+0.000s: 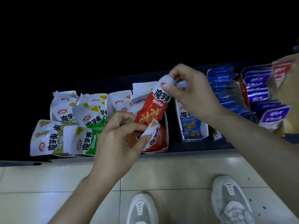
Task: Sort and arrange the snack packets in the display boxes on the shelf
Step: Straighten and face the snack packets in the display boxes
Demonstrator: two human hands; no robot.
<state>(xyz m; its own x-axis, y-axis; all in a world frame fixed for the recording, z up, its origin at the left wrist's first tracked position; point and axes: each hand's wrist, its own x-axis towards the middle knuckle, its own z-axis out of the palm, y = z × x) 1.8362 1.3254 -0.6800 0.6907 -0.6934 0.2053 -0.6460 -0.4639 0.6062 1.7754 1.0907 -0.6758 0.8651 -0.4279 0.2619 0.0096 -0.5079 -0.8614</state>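
Right hand [192, 94] is pinching the white top end of a red packet [153, 109], thumb on the front and fingers curled round the back. The packet hangs tilted, with its lower end dipping into the open box [167, 136] near the middle of the shelf's [186, 147] front edge. Left hand [119, 139] is down at the same box, thumb and fingertips pinching the white top of a second red packet [154, 136] that stands inside it, close to the box's front lip.

Toward the left end of the shelf there's a messy bunch of green packets [90, 138] and olive packets [48, 141]. Some stand up, and the front ones lean over the shelf's front edge. Just right of the red box a blue packet [191, 126] stands in its own white box. Further right is a row of dark blue packets [226, 89] stacked front to back, then purple packets [260, 88] at the right end.

Below the shelf's front edge you can see the pale tiled floor [169, 172] and the person's two grey shoes [231, 201]. Everything behind the shelf is just black, can't make anything out there.
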